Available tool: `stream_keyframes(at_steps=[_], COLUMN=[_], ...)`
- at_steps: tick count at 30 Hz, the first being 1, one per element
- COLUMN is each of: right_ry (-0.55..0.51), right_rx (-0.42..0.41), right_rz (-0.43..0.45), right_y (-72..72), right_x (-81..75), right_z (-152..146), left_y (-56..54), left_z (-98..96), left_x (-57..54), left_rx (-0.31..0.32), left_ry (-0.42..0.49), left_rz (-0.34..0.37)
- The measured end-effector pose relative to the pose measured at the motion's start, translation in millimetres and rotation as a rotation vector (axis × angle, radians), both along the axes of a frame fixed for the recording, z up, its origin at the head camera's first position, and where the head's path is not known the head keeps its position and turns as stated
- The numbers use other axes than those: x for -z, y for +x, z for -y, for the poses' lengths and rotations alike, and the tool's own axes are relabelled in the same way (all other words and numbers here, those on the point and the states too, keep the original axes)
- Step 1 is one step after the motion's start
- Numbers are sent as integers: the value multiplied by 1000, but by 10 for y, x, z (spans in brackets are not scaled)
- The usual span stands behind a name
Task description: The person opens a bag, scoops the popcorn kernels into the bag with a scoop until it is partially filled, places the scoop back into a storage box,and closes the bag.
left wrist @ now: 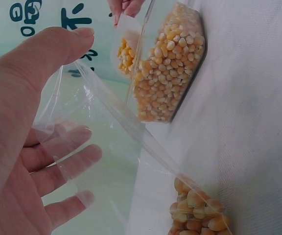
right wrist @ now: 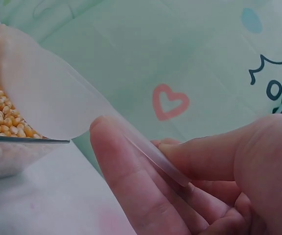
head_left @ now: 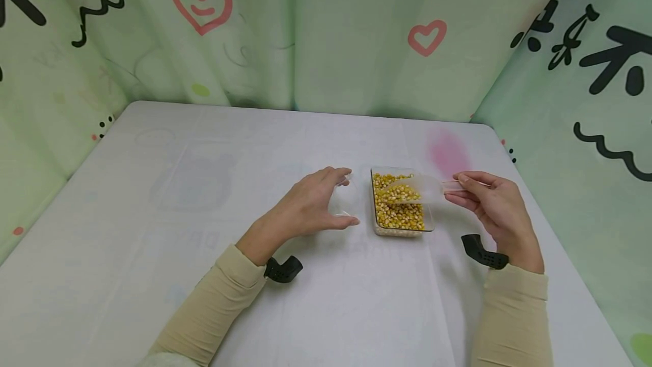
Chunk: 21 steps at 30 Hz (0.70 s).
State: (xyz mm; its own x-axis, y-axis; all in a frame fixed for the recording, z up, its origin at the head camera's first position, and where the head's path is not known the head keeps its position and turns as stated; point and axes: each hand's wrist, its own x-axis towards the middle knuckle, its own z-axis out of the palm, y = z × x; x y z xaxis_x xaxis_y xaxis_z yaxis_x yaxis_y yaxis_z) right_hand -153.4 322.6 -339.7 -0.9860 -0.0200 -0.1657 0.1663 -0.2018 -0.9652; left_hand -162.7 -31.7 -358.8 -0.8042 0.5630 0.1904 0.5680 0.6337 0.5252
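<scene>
My left hand holds a clear plastic bag by its mouth, thumb and fingers spread wide apart. Corn kernels lie in the bottom of the bag in the left wrist view. Just right of the bag stands a clear rectangular container filled with yellow corn kernels. Between thumb and fingers, my right hand pinches the handle of a translucent white scoop. The scoop's bowl sits over the container and carries kernels, tilted toward the left in the head view.
A white cloth covers the table, with a pink blur near its back right. Green curtains with hearts and black lettering surround the back and sides. A black wrist device is on each forearm.
</scene>
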Motion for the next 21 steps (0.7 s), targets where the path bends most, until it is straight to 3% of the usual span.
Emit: stream_keyframes(at_steps=[21], right_ry=[-20], right_rx=[13], right_rz=[9], right_y=[26], right_x=[-1], right_z=[-52], left_y=[0], left_z=[3], left_x=[1], left_rx=[6], left_ry=[2], left_rz=[-3])
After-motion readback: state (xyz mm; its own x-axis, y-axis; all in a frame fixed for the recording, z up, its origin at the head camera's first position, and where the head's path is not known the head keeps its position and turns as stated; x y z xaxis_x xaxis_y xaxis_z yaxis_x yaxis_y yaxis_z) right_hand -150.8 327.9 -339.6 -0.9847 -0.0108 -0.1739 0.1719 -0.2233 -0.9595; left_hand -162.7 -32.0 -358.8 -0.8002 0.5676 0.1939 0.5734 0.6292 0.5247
